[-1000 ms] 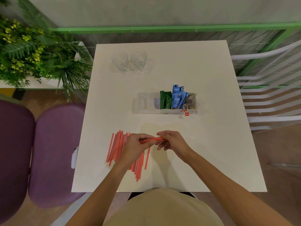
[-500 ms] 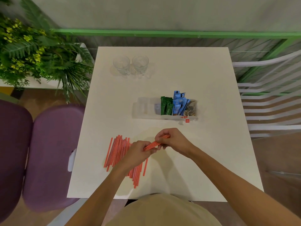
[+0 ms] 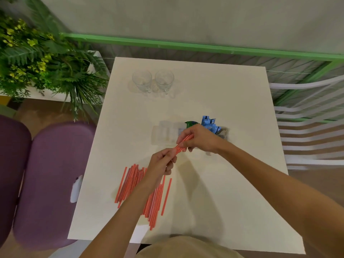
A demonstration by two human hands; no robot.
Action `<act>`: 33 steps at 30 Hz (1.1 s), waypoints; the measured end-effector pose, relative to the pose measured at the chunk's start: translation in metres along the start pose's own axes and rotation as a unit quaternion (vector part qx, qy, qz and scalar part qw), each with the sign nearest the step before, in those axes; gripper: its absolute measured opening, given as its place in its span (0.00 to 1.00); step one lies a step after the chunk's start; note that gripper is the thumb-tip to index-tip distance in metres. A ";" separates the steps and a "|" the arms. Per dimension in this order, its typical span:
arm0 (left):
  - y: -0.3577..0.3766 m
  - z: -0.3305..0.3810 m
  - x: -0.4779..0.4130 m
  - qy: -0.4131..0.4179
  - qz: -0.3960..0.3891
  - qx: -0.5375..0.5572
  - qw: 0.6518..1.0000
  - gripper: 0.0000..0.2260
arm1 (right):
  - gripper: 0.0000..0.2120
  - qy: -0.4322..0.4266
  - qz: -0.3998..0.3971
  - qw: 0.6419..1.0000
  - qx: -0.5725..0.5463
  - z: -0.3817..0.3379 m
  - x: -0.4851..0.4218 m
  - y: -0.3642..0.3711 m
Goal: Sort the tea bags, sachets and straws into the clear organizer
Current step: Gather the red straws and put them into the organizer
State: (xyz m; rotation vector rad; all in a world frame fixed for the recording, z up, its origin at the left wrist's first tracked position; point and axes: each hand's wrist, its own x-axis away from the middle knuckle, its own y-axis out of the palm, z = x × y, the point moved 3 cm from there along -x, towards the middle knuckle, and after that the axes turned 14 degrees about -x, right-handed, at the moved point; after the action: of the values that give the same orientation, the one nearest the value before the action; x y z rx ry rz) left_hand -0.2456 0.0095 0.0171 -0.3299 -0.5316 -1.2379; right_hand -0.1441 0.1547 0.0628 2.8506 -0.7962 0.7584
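Note:
A small bundle of red straws hangs tilted above the white table. My right hand grips its upper end and my left hand pinches its lower end. Just behind my right hand stands the clear organizer, with green sachets and blue sachets in its right part; my hand hides much of that part. Its left compartments look bare. A loose pile of several red straws lies on the table under my left forearm.
Two clear glasses stand at the table's far side. Purple chairs sit to the left, a white slatted chair to the right. A leafy plant fills the far left corner, with a green rail behind.
Both hands have lifted the straw bundle away from the pile and carried it forward toward the organizer. The bundle now tilts up to the right. The camera has tipped down.

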 end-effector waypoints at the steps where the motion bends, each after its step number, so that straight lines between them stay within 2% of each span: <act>1: 0.002 0.003 -0.005 0.004 0.014 0.000 1.000 0.09 | 0.05 0.003 -0.002 1.000 0.007 -0.003 -0.004 -0.002; 7: 0.004 0.015 -0.034 0.046 0.086 -0.010 0.995 0.07 | 0.06 0.030 -0.025 0.999 -0.008 -0.020 -0.025 -0.022; 15: -0.001 0.016 -0.057 0.021 0.102 -0.020 0.994 0.07 | 0.04 0.032 -0.066 0.988 0.139 -0.051 -0.069 -0.056; 18: -0.011 0.003 -0.055 0.005 0.107 -0.057 0.993 0.03 | 0.04 0.034 -0.058 0.977 0.203 -0.056 -0.085 -0.066; 23: -0.019 -0.012 -0.054 0.042 0.125 -0.177 0.975 0.08 | 0.04 0.053 -0.063 0.947 0.311 -0.046 -0.101 -0.062; 27: -0.015 -0.009 -0.058 0.063 0.111 -0.225 0.966 0.11 | 0.03 0.052 -0.091 0.932 0.346 -0.034 -0.104 -0.042; 33: -0.012 -0.008 -0.062 0.063 0.121 -0.262 0.955 0.10 | 0.04 0.047 -0.099 0.921 0.373 -0.031 -0.109 -0.031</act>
State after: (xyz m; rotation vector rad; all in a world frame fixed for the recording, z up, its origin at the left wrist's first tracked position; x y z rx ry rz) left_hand -0.2693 0.0513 -0.0239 -0.7364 -0.0387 -1.1363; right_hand -0.2231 0.2390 0.0387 3.4095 -0.2040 1.3988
